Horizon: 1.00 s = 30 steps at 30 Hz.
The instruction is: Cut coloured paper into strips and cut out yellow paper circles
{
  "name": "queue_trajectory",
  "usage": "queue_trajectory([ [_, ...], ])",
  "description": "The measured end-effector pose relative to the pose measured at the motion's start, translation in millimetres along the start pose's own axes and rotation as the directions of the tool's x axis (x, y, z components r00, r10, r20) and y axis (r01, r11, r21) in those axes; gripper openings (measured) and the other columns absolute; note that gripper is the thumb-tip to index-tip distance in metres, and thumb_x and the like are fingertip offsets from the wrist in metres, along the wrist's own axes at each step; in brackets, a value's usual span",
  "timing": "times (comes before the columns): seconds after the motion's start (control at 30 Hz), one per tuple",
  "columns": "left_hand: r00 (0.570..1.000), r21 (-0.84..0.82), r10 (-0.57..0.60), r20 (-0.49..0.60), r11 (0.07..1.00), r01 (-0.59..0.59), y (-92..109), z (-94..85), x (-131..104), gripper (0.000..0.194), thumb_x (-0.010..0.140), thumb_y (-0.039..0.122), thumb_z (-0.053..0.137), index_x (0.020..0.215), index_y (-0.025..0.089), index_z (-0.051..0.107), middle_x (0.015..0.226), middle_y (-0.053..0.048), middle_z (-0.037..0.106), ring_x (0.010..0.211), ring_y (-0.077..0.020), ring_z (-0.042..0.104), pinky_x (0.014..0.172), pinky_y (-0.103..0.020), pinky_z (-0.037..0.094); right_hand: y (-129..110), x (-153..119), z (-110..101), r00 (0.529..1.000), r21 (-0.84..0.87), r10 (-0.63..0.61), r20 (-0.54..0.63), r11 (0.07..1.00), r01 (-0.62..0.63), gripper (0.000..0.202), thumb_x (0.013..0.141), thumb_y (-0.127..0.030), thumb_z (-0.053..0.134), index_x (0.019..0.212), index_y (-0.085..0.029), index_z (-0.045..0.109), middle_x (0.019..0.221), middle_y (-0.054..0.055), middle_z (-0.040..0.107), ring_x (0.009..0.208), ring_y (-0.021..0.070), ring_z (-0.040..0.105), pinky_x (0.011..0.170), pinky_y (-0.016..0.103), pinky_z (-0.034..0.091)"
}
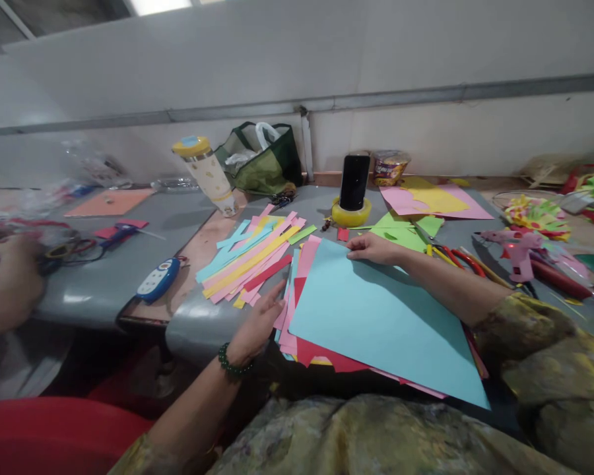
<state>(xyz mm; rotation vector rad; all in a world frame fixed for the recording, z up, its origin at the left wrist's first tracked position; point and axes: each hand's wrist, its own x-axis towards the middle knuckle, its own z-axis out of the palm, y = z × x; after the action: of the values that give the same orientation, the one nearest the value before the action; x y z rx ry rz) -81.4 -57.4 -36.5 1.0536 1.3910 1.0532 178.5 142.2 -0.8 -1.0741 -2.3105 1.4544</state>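
Note:
A large light-blue sheet lies tilted over a stack of pink and red sheets at the table's front edge. My right hand pinches the blue sheet at its far edge. At the stack's left side is my left hand, a green bead bracelet on its wrist; its fingers are slightly apart, touching or just beside the sheets' edge. Cut strips in pink, yellow, blue and red fan out beyond my left hand.
A phone stands in a yellow tape roll. A tumbler and green bag stand behind the strips. Scissors and a pink glue gun lie right. Another person's hand is far left, near a blue-and-white device.

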Motion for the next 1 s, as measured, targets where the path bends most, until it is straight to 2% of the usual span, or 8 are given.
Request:
queue_trajectory([
  [0.13, 0.999, 0.118, -0.01, -0.053, 0.993, 0.017, 7, 7.4, 4, 0.085, 0.088, 0.064, 0.053, 0.157, 0.019, 0.032, 0.163, -0.013, 0.033, 0.143, -0.0325, 0.044, 0.108, -0.043, 0.049, -4, 6, 3, 1.0, -0.092, 0.009, 0.003, 0.996, -0.009, 0.022, 0.078, -0.036, 0.065, 0.087, -0.017, 0.073, 0.078, 0.002, 0.074, 0.071, 0.0172, 0.067, 0.068, 0.029, 0.056],
  [0.23, 0.993, 0.372, 0.117, -0.012, 0.922, -0.104, 13, 7.3, 11, 0.08, 0.09, 0.059, 0.054, 0.156, 0.018, 0.034, 0.163, -0.014, 0.034, 0.148, -0.0326, 0.036, 0.115, -0.045, 0.041, -8, 13, 6, 0.999, -0.189, -0.007, -0.049, 0.982, -0.003, 0.021, 0.08, -0.03, 0.065, 0.092, -0.017, 0.074, 0.091, 0.006, 0.076, 0.087, 0.0227, 0.069, 0.082, 0.037, 0.057],
  [0.4, 0.911, 0.816, 0.395, 0.118, 0.485, -0.316, 22, 4.6, 3, 0.082, 0.084, 0.06, 0.065, 0.152, 0.018, 0.043, 0.16, -0.022, 0.037, 0.148, -0.0416, 0.032, 0.116, -0.06, 0.032, -25, -13, 8, 0.974, -0.405, -0.087, -0.209, 0.914, -0.005, 0.047, 0.082, -0.029, 0.071, 0.126, -0.016, 0.066, 0.141, 0.017, 0.059, 0.133, 0.034, 0.05, 0.113, 0.051, 0.037],
  [0.53, 0.821, 0.81, 0.333, 0.464, 0.216, -0.546, 24, 12.9, -5, 0.069, 0.084, 0.054, 0.071, 0.147, 0.032, 0.05, 0.162, -0.014, 0.037, 0.148, -0.0393, 0.032, 0.116, -0.062, 0.029, -38, -85, 39, 0.989, -0.66, -0.148, -0.007, 0.744, 0.107, 0.063, 0.086, -0.056, 0.066, 0.133, -0.014, 0.061, 0.138, 0.021, 0.06, 0.127, 0.0367, 0.057, 0.105, 0.051, 0.047],
  [0.63, 0.804, 0.784, 0.218, 0.553, 0.192, -0.591, 20, 22.7, -4, 0.066, 0.089, 0.053, 0.066, 0.148, 0.03, 0.049, 0.153, -0.015, 0.05, 0.141, -0.0345, 0.045, 0.116, -0.058, 0.033, -35, -140, 79, 0.982, -0.767, -0.181, 0.052, 0.623, 0.155, 0.078, 0.076, -0.064, 0.075, 0.127, -0.006, 0.063, 0.13, 0.028, 0.064, 0.118, 0.0413, 0.062, 0.097, 0.053, 0.053],
  [0.73, 0.813, 0.797, 0.236, 0.532, 0.183, -0.575, 17, 27.6, -2, 0.063, 0.089, 0.054, 0.065, 0.145, 0.028, 0.053, 0.147, -0.016, 0.057, 0.135, -0.0346, 0.052, 0.114, -0.058, 0.037, -23, -171, 104, 0.977, -0.825, -0.209, -0.04, 0.559, 0.086, 0.045, 0.085, -0.039, 0.074, 0.12, -0.012, 0.066, 0.127, 0.023, 0.067, 0.119, 0.0361, 0.064, 0.096, 0.048, 0.056],
  [0.87, 0.779, 0.777, 0.315, 0.543, 0.165, -0.608, 16, 26.1, -1, 0.039, 0.097, 0.046, 0.052, 0.128, 0.026, 0.068, 0.135, -0.015, 0.066, 0.126, -0.0347, 0.061, 0.107, -0.058, 0.044, -16, -182, 102, 0.973, -0.791, -0.214, -0.091, 0.609, 0.06, 0.031, 0.092, -0.037, 0.066, 0.115, -0.015, 0.068, 0.124, 0.02, 0.069, 0.116, 0.0329, 0.066, 0.094, 0.047, 0.057],
  [1.0, 0.756, 0.715, 0.386, 0.528, 0.278, -0.641, 23, 22.0, -3, 0.04, 0.098, 0.027, 0.038, 0.115, 0.028, 0.074, 0.116, -0.008, 0.077, 0.108, -0.0252, 0.071, 0.103, -0.046, 0.051, -22, -186, 91, 0.963, -0.718, -0.199, -0.179, 0.696, 0.011, 0.03, 0.09, -0.039, 0.068, 0.113, -0.02, 0.068, 0.115, 0.015, 0.073, 0.105, 0.0305, 0.069, 0.088, 0.045, 0.057],
])
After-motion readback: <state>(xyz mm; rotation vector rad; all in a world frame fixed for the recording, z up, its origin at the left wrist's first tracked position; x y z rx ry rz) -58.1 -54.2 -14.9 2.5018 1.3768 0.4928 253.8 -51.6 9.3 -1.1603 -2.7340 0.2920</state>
